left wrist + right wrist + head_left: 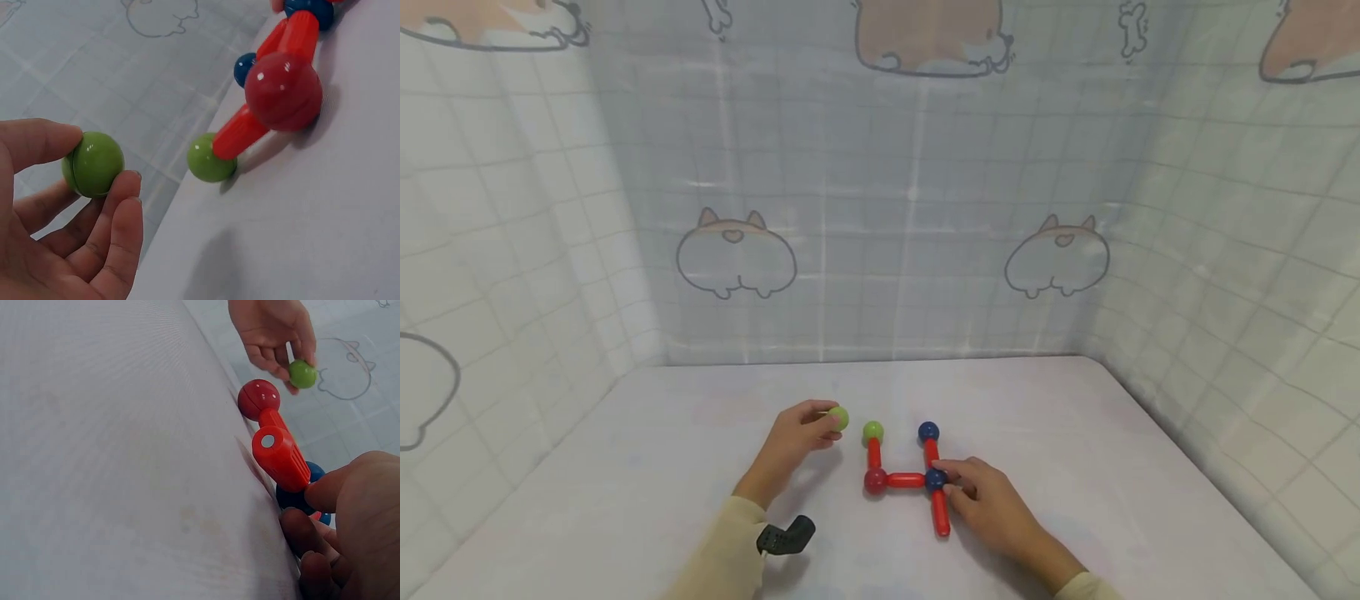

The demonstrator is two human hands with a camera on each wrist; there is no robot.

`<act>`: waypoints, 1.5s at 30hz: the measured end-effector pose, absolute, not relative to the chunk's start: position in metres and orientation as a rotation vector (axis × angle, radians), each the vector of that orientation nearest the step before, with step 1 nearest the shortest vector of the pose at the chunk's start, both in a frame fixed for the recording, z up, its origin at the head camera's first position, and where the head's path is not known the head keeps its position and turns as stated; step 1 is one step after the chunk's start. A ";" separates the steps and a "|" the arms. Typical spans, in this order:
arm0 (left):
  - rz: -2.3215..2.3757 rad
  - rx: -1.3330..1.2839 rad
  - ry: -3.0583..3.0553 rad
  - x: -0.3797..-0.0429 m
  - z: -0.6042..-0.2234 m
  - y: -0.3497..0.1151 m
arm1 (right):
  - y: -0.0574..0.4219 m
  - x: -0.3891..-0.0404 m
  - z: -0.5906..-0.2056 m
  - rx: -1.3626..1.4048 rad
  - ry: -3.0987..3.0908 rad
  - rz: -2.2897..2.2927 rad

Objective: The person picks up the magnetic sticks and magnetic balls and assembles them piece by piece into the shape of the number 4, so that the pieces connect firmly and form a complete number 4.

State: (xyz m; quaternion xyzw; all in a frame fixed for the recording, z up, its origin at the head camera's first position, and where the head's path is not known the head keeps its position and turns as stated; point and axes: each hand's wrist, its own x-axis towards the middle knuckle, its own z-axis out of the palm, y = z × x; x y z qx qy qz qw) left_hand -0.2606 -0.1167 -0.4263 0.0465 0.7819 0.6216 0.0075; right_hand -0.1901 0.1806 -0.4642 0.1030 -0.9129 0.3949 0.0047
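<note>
My left hand [805,431] pinches a green ball [95,164] between thumb and fingers, held up to the left of a ball-and-rod figure. That figure lies on the table: a second green ball [873,431], red rods [906,480], a red ball [876,481], a blue ball [928,432] at the far end and another blue ball [936,479] in the middle. With thumb and fingers my right hand [988,504] grips the middle blue ball. From this ball a red rod [281,459] points toward me, its free end showing a round metallic tip.
A white table surface [700,467] lies under everything. Behind and at both sides hang pale gridded sheets [880,192] with cartoon dog prints. A black device [786,536] is strapped at the left sleeve cuff.
</note>
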 end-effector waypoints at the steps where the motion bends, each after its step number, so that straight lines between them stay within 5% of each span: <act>1: 1.946 0.151 2.444 -0.258 -0.425 -0.115 | 0.181 -0.190 -0.464 0.318 -2.859 1.234; 45: 1.648 0.649 2.423 -0.204 -0.429 -0.072 | 0.184 -0.193 -0.463 0.337 -2.862 1.260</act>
